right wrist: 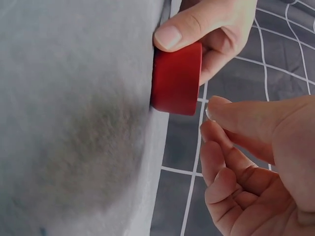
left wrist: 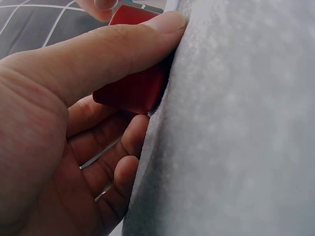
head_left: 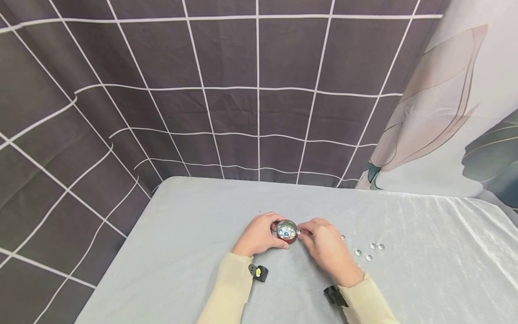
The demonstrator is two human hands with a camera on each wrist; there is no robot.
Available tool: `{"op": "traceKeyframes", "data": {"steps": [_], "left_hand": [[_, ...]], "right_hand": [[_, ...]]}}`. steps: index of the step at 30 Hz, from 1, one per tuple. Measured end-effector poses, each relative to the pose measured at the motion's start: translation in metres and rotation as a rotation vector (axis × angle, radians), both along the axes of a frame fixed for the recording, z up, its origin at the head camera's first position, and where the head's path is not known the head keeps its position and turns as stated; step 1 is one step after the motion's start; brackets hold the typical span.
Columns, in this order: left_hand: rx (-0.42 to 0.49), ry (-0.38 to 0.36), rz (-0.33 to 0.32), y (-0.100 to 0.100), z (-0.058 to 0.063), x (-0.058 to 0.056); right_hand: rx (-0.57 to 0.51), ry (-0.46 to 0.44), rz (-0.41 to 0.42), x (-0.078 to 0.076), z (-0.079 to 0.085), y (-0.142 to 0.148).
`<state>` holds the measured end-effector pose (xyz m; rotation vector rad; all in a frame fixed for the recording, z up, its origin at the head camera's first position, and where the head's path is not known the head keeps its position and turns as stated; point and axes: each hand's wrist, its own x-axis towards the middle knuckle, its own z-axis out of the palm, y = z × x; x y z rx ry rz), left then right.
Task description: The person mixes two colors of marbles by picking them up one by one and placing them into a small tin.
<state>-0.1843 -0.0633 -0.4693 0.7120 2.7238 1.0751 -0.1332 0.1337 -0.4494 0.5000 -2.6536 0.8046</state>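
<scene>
A small round dish with a red outer wall (right wrist: 177, 81) sits on the cloth-covered table, and several clear glass gems (head_left: 282, 229) show inside it, one of them bluish. My left hand (head_left: 261, 234) grips the dish from the left, its thumb (left wrist: 147, 32) along the near side of the red wall. Just off the dish's right rim, my right hand (head_left: 327, 245) pinches one clear glass gem (head_left: 299, 231) between thumb and fingertips. In the right wrist view only a sliver of that gem shows; the other fingers curl below it.
Several loose glass gems (head_left: 373, 246) lie on the table to the right of my right hand, one partly hidden behind it. Pale grey cloth (head_left: 182, 252) covers the table. A dark curtain with white grid lines (head_left: 230, 108) hangs behind and left, a leaf-patterned one (head_left: 441, 121) at right.
</scene>
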Motion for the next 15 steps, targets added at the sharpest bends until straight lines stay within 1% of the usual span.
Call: {"op": "traceKeyframes", "data": {"steps": [6, 15], "left_hand": [[-0.002, 0.004, -0.004, -0.0003, 0.0, -0.0003], [0.01, -0.013, -0.002, -0.0006, 0.0, -0.0006]], "right_hand": [[-0.02, 0.011, 0.007, -0.0007, -0.0036, -0.003], [-0.021, 0.013, 0.006, -0.0001, -0.0065, -0.0071]]}}
